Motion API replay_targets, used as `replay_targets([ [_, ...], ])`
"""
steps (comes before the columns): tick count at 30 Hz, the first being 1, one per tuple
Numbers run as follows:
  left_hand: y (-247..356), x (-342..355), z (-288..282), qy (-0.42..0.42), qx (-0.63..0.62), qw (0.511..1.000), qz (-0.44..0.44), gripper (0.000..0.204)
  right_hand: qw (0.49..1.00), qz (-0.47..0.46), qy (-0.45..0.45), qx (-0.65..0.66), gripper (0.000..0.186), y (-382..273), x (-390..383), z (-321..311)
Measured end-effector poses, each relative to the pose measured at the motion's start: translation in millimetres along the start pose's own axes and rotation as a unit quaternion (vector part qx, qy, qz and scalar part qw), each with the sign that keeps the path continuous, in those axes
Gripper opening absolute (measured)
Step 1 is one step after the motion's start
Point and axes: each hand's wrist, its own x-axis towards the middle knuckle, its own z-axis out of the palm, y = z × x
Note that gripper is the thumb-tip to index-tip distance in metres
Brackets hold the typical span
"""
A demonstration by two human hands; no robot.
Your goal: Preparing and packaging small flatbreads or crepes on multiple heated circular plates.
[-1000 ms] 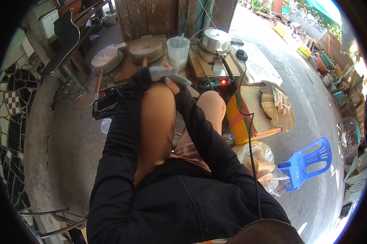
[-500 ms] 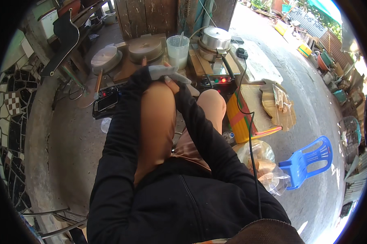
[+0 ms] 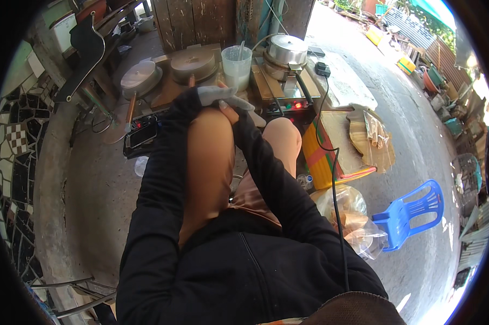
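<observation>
From the head view, almost nothing has shifted over the last second: our hands stay together at the raised knee, so the work looks paused rather than advanced. Our right hand [image 3: 229,111] is curled around a grey cloth [image 3: 214,95], which lies on top of the knee. Our left hand is hidden under the black sleeve, so we cannot tell its state. Just beyond stand a plastic cup [image 3: 237,66] and a round waffle iron [image 3: 285,51].
</observation>
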Motion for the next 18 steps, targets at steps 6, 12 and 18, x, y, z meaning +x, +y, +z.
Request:
replay_targets([
  [6, -2.0, 4.5, -2.4, -0.007, -0.025, 1.0, -0.002, 0.052, 1.0, -0.002, -0.003, -0.002, 0.052, 1.3, 1.1, -2.4],
  [12, 0.0, 1.0, -3.1, -0.014, -0.049, 0.999, -0.002, 0.052, 1.0, -0.01, -0.002, -0.02, 0.053, 2.1, 1.8, -3.0],
  [18, 0.7, 2.7, -4.2, -0.021, -0.072, 0.997, -0.002, 0.053, 1.0, -0.005, 0.002, -0.018, 0.053, 3.0, 2.3, -3.1],
])
